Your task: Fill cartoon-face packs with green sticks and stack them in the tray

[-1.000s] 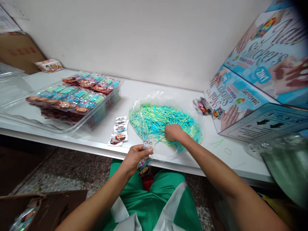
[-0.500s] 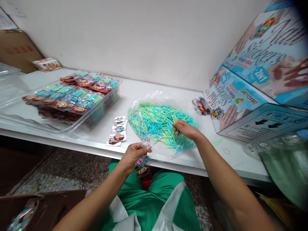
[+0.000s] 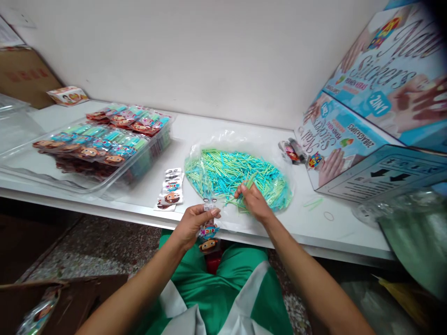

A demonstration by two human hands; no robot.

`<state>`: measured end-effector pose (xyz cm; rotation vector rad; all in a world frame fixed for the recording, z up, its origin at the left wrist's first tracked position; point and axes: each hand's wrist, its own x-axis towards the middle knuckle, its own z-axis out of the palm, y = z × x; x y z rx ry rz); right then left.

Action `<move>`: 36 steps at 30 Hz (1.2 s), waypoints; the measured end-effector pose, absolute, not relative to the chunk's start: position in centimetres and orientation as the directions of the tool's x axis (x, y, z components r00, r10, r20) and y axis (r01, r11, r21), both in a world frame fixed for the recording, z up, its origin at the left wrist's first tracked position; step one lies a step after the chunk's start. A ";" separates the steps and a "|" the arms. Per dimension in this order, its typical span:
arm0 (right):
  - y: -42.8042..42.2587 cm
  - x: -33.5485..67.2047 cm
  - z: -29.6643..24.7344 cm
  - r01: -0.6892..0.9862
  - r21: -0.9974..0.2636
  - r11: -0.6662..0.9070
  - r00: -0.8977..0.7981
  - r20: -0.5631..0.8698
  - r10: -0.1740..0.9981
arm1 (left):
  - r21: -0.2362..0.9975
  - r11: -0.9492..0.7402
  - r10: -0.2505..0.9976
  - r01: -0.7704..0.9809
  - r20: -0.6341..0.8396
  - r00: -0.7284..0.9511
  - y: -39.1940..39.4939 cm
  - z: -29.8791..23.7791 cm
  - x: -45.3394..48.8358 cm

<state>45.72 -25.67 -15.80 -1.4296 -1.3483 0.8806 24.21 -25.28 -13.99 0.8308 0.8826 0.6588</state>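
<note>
My left hand (image 3: 194,223) is closed on a small clear sticker packet (image 3: 208,228) with a cartoon face, held just in front of the white table's edge. A few green and blue sticks (image 3: 246,186) are pinched in my right hand (image 3: 252,201), at the near edge of a pile of thin sticks (image 3: 230,174). That pile lies on a clear plastic bag (image 3: 226,139) in the middle of the table. A short stack of flat sticker packets (image 3: 171,190) lies left of the pile.
A clear tray (image 3: 87,181) of filled packets stands at the left. Printed nail sticker boxes (image 3: 366,111) are stacked at the right, with a loose packet (image 3: 291,151) beside them. A brown carton (image 3: 42,298) sits on the floor at lower left. A plastic bag (image 3: 408,228) bulges at far right.
My right hand drew back from the middle of the stick pile toward its near edge, now pinching a few sticks. The left hand with the packet stayed almost still.
</note>
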 end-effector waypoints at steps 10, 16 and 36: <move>-28.0 42.9 -18.1 0.409 -0.911 0.058 0.041 0.082 0.996 | 0.845 0.497 0.815 -0.195 -0.378 0.440 -25.1 -13.5 23.6; -28.2 42.4 -18.0 0.566 -0.801 0.194 0.045 0.265 0.963 | 0.860 0.471 0.825 -0.194 -0.351 0.444 -25.3 -13.7 23.5; -27.7 42.2 -17.3 0.421 -0.877 0.233 0.137 0.316 0.939 | 0.891 0.406 0.800 -0.204 -0.238 0.551 -25.7 -13.8 24.3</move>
